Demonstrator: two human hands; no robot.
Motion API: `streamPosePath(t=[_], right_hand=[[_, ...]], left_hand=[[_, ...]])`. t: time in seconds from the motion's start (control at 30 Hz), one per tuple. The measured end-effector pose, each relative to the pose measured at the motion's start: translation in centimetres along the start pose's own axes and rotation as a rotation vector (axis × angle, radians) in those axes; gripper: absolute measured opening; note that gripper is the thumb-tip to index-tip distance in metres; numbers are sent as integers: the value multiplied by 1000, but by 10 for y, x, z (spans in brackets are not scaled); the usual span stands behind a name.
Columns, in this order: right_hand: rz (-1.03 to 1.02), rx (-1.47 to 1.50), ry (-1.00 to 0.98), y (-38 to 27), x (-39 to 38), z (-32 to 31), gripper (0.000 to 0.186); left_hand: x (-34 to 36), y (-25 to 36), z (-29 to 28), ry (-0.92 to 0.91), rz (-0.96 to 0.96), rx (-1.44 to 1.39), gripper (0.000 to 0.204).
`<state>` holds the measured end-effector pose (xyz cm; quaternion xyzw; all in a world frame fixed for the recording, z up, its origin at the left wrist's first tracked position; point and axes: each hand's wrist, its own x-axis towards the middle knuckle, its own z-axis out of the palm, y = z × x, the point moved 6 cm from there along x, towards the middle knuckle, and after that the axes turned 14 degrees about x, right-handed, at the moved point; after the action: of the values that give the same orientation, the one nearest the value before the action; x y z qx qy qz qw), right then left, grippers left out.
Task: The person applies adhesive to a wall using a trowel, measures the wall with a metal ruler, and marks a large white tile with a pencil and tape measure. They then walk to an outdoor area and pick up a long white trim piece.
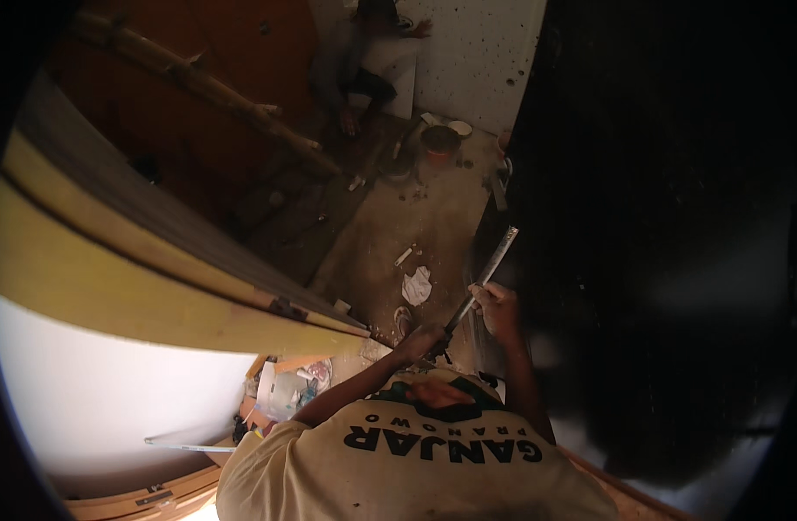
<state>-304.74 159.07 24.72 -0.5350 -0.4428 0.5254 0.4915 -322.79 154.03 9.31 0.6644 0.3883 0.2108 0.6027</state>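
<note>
A long, narrow silvery tool (500, 252) slants up and to the right in front of my chest. Its lower end is dark, with small parts jutting out. My left hand (421, 344) is closed around that dark end. Higher up, the fingers of my right hand (496, 306) pinch the silvery length near its middle, and its far tip sticks out free beyond them. Shadow keeps me from telling the tool's exact kind.
A yellow-edged panel (112, 286) runs along my left, and a large dark surface (642, 243) fills the right. Crumpled white paper (417, 285) lies on the dusty floor (372, 234). Farther off are a bucket (440, 143), a bamboo pole (233, 102) and another person (338, 74) crouching by the wall.
</note>
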Motion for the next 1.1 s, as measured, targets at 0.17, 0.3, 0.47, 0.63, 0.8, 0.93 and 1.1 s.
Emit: streamPosePath(t=[0.17,0.3,0.47,0.63,0.8,0.93,1.1], right_hand=[[-57,-60,-121,1,119,51,21],[-72,-172,-288,-14,213,123,23],[-130,-171,-402,10,320,160,21],[129,-1,-397,15,431,191,19],[437,417,-188,98,566,183,21],[476,574,158,177,643,128,20],[508,117,281,275,657,66,18]], left_hand=[[45,27,-93,81,-371,-307,39],[74,-45,-188,265,-421,-132,42],[91,-18,-264,493,-523,-318,40],[101,-94,-310,573,-674,-467,32],[140,-184,-347,588,-739,-514,38],[174,-180,-382,486,-706,-529,38],[194,-171,-423,674,-825,-378,38]])
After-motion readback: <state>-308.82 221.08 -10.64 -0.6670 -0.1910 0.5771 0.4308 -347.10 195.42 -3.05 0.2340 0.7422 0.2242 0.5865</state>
